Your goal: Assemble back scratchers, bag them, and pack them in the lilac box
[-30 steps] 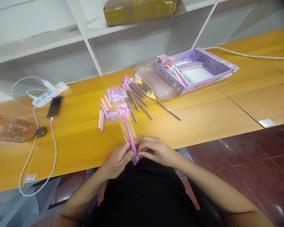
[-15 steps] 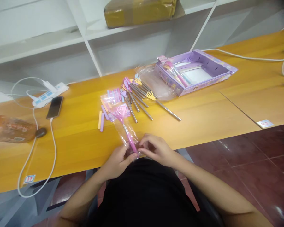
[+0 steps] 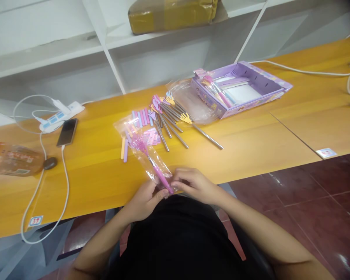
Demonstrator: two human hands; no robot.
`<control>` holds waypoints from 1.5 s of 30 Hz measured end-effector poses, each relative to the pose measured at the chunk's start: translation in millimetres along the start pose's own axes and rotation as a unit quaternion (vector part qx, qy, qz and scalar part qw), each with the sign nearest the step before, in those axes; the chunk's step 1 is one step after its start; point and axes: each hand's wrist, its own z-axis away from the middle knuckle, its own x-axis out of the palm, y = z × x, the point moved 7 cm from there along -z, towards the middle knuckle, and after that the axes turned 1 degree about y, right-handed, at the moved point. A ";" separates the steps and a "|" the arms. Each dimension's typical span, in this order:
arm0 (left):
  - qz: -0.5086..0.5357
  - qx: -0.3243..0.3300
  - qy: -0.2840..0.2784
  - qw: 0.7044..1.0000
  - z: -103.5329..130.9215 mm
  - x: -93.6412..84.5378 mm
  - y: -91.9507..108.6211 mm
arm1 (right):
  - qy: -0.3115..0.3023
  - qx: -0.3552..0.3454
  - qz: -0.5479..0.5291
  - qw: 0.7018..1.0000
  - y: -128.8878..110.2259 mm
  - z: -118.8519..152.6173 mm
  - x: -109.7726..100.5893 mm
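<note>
A pink back scratcher (image 3: 162, 178) with a hand-shaped head lies inside a clear plastic bag (image 3: 123, 125), slanting up to the left over the table's front edge. My left hand (image 3: 142, 200) is closed on the handle end through the bag, its thumb lying along the handle. My right hand (image 3: 194, 184) is closed at the bag's near right edge, thumb and fingers pinching the plastic beside the handle. Beyond the bag are small pink printed cards (image 3: 152, 137), coloured handle sleeves (image 3: 141, 118) and a pile of back scratchers with bare metal rods (image 3: 175, 130).
A purple display box (image 3: 226, 112) stands at the back right, with bagged scratchers in it and loose clear plastic (image 3: 189, 99) beside it. On the left are a phone (image 3: 67, 132), a power strip (image 3: 62, 116), a white cable (image 3: 67, 186) and an orange bag (image 3: 16, 159).
The bagged back scratcher has swung to the left at its head end, and the bag's far end now lies over the loose sleeves. Both hands have stayed nearly in place.
</note>
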 end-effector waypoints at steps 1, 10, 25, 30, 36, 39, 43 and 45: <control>-0.005 0.002 -0.002 1.000 -0.1 0.2 0.9 | 0.005 0.000 0.000 1.000 0.9 0.2 -0.3; -0.032 0.017 0.010 0.999 -2.0 -2.8 5.2 | 0.012 0.001 -0.008 1.000 0.3 0.8 -1.1; -0.016 0.012 0.002 1.000 -4.1 0.9 7.7 | -0.041 -0.024 0.013 0.999 -4.9 -1.4 3.8; -0.031 0.016 0.013 0.999 -2.5 -0.1 9.1 | -0.040 -0.030 0.022 0.999 -5.1 -1.2 3.8; -0.031 0.015 0.013 0.999 -2.1 -0.4 8.9 | -0.042 -0.022 0.030 0.998 -4.8 -2.1 3.9; -0.024 0.012 0.016 1.000 -1.0 0.3 4.6 | -0.038 -0.023 0.022 0.999 -7.0 -3.0 2.4; 0.033 0.004 0.081 0.996 3.1 -9.4 -4.1 | -0.056 -0.027 0.021 0.998 -15.8 0.6 8.2; 0.062 0.009 0.139 0.988 5.2 -23.7 -5.7 | -0.095 -0.032 0.041 0.994 -22.9 5.9 18.4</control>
